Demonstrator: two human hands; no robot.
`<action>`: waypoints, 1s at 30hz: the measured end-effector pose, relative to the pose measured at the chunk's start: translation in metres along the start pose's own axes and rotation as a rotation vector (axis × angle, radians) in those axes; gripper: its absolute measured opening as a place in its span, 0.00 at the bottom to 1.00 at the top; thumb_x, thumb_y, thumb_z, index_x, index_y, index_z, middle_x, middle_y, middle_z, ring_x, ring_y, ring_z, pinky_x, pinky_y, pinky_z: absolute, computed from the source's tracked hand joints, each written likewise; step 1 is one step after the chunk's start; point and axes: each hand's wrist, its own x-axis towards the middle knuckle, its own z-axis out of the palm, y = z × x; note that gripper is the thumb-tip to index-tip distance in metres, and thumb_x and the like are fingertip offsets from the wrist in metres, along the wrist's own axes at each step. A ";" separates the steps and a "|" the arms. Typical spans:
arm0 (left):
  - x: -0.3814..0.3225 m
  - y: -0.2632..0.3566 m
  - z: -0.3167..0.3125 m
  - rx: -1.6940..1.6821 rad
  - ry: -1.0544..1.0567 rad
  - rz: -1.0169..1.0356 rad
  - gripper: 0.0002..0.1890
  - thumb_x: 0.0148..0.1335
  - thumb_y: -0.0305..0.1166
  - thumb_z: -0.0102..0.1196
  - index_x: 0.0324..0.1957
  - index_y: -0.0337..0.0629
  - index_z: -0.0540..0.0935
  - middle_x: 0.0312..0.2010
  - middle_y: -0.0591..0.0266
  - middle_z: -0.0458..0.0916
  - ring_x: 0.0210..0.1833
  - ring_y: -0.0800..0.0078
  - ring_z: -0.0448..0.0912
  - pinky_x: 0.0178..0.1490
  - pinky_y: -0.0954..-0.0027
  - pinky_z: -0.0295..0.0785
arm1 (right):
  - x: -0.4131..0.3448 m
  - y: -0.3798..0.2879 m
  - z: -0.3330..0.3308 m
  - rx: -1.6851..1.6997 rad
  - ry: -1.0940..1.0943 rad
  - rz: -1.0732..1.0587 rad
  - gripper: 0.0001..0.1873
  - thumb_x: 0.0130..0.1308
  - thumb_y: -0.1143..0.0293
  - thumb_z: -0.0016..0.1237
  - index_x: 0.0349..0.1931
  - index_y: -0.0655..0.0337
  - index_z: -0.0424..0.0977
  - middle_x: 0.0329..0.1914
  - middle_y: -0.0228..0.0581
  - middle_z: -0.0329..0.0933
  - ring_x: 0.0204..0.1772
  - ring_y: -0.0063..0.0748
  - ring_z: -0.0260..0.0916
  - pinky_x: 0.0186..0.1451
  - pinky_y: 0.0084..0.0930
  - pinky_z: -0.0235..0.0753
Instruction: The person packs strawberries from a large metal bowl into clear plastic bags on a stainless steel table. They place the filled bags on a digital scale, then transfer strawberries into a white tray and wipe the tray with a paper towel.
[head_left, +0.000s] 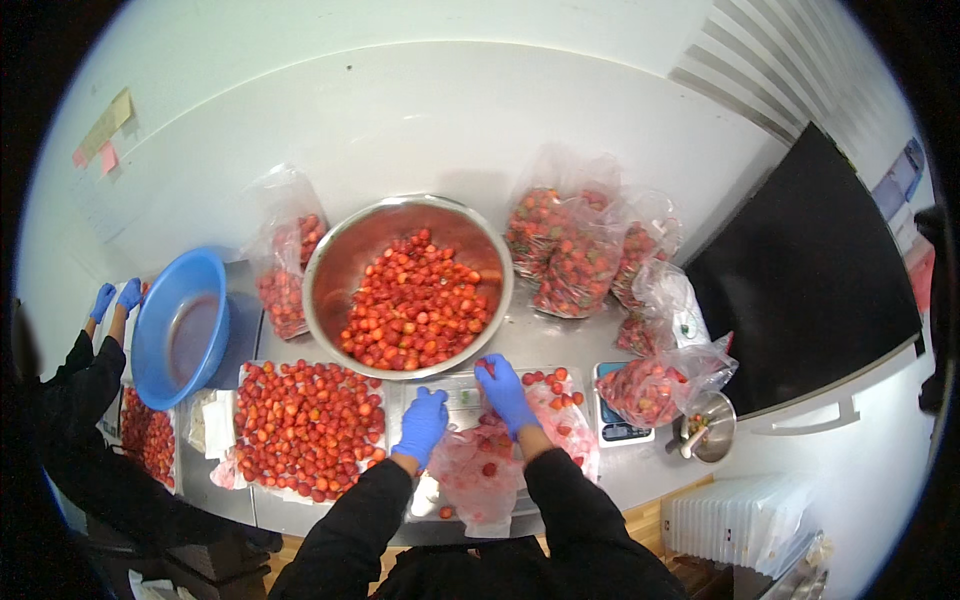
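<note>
My right hand (508, 394), in a blue glove, grips a red strawberry (487, 366) just below the near rim of a large steel bowl (315, 330). Hulled strawberries (420, 300) are heaped in the bowl. My left hand (424, 425), gloved in blue too, is over a clear tray (465, 394) with its fingers partly curled; whether it holds anything is hidden. Between my forearms lies a crumpled, red-stained plastic bag (480, 480) with a few strawberries by it. More loose strawberries (553, 382) rest on stained paper beside my right hand.
To the left are a tray of strawberries (307, 427), a blue basin (142, 352) and a co-worker's gloved hands (116, 297). Bagged strawberries (574, 262) stand behind right. Another bag (645, 390) lies on a digital scale (624, 433), near a small steel bowl (721, 424) holding a knife.
</note>
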 end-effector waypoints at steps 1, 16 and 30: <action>0.001 -0.006 0.001 -0.040 0.015 -0.004 0.13 0.55 0.34 0.52 0.42 0.45 0.75 0.37 0.49 0.70 0.36 0.51 0.75 0.39 0.54 0.71 | -0.020 -0.017 -0.023 0.292 -0.071 0.137 0.15 0.62 0.65 0.48 0.47 0.61 0.70 0.45 0.39 0.74 0.44 0.31 0.71 0.47 0.27 0.70; 0.007 -0.007 -0.017 -0.716 -0.047 -0.385 0.11 0.61 0.30 0.52 0.45 0.40 0.75 0.40 0.64 0.77 0.40 0.78 0.72 0.45 0.76 0.69 | -0.064 -0.115 -0.313 -0.480 0.179 0.117 0.23 0.55 0.58 0.57 0.42 0.71 0.73 0.33 0.46 0.77 0.34 0.32 0.73 0.40 0.27 0.73; -0.036 0.016 -0.034 -0.947 0.156 -0.351 0.10 0.63 0.31 0.50 0.46 0.43 0.74 0.45 0.67 0.77 0.38 0.81 0.72 0.40 0.77 0.70 | -0.196 -0.084 -0.273 -0.177 0.345 0.226 0.11 0.59 0.68 0.55 0.40 0.62 0.79 0.26 0.29 0.77 0.24 0.13 0.65 0.26 0.15 0.67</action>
